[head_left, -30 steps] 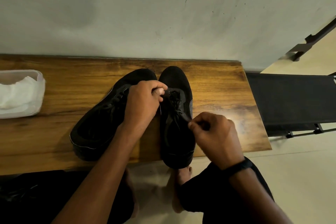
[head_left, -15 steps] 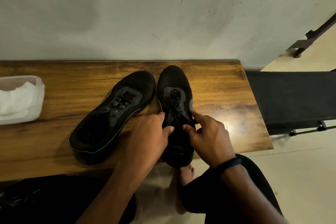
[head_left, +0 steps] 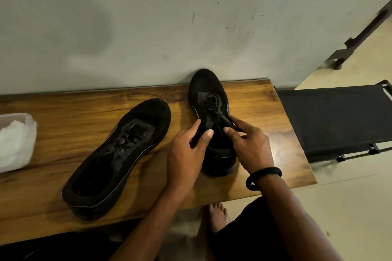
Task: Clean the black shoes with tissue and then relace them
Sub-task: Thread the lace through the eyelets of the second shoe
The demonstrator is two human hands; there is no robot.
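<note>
Wooden desk [head_left: 254, 101] against a pale wall [head_left: 148, 17]. Held shoe [head_left: 206, 89] now stands farther forward, toe at the wall, apart from the other shoe [head_left: 118, 154] to its left. Left hand [head_left: 186, 154] fingers clasp its side; right hand [head_left: 250, 146] fingers, now up from its heel, pinch the laces [head_left: 213, 108]. Probably tightening: relacing nearly complete. Tissue [head_left: 12, 142] lies far to its left.
</note>
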